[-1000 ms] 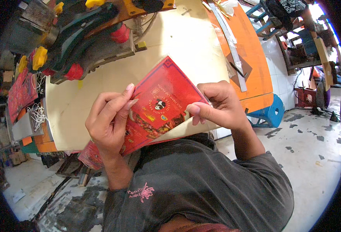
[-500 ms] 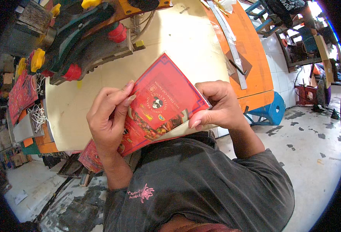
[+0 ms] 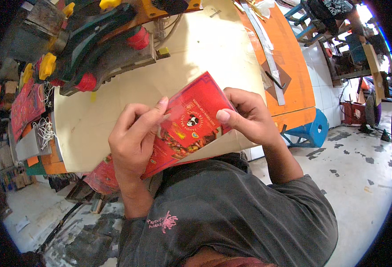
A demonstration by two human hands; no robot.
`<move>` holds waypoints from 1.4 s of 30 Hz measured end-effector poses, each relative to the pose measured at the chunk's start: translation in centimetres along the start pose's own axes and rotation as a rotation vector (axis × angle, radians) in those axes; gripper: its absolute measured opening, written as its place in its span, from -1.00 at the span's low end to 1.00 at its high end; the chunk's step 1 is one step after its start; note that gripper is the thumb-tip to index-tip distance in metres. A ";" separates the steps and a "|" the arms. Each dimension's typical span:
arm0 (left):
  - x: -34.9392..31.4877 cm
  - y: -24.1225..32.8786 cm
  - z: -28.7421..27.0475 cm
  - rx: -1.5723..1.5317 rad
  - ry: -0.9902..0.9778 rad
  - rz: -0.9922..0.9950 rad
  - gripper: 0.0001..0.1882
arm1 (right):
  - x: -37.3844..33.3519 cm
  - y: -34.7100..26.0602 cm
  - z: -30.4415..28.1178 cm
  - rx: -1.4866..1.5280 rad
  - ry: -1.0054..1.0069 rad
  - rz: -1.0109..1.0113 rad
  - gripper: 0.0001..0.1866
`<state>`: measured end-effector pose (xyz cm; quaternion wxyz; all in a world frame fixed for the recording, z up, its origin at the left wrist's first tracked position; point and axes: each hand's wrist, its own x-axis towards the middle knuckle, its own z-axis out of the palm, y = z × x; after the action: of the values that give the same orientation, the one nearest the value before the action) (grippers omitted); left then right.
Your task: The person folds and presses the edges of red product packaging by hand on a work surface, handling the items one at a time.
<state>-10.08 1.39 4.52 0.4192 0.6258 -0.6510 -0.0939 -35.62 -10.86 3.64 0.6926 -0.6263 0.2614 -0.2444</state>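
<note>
A long red printed sheet [image 3: 196, 100], glossy like plastic film, slants across in front of my body over the near edge of the cream tabletop [image 3: 124, 95]. It carries a round emblem and a food picture. My left hand [image 3: 133, 138] pinches its left edge between thumb and fingers. At the right edge, my right hand [image 3: 251, 118] grips it with the thumb on the printed face and the fingers behind, mostly hidden. The sheet's lower end [image 3: 101, 175] passes behind my left wrist and hangs past the table edge.
A dark green machine [image 3: 111, 33] with red thread spools [image 3: 138, 38] stands at the far left. Red printed pieces [image 3: 29, 104] with white cords lie beyond the left edge. An orange table [image 3: 296, 66] on the right bears a metal ruler [image 3: 267, 46]; a blue stool [image 3: 313, 129] stands beside it.
The sheet's upper corner has shifted right and toward me. My right thumb has moved up from the lower right corner onto the printed face. My left hand has shifted slightly right, still pinching.
</note>
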 end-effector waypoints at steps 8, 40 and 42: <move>0.3 0.7 -0.1 0.027 -0.051 0.063 -0.53 | 0.4 0.8 0.6 -0.086 0.088 -0.021 -0.63; -9.3 -7.4 -7.1 -0.853 1.105 -0.326 -0.49 | -0.7 4.8 3.0 0.085 -0.068 0.086 -0.60; -10.3 -7.8 -9.4 -0.940 1.109 -0.312 -0.53 | -0.5 4.2 3.5 -0.040 -0.212 0.140 -0.71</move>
<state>0.51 12.80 0.95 0.8917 0.4212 -0.1386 -0.0913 -33.59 -7.55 -0.21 0.7191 -0.6425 0.2345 -0.1227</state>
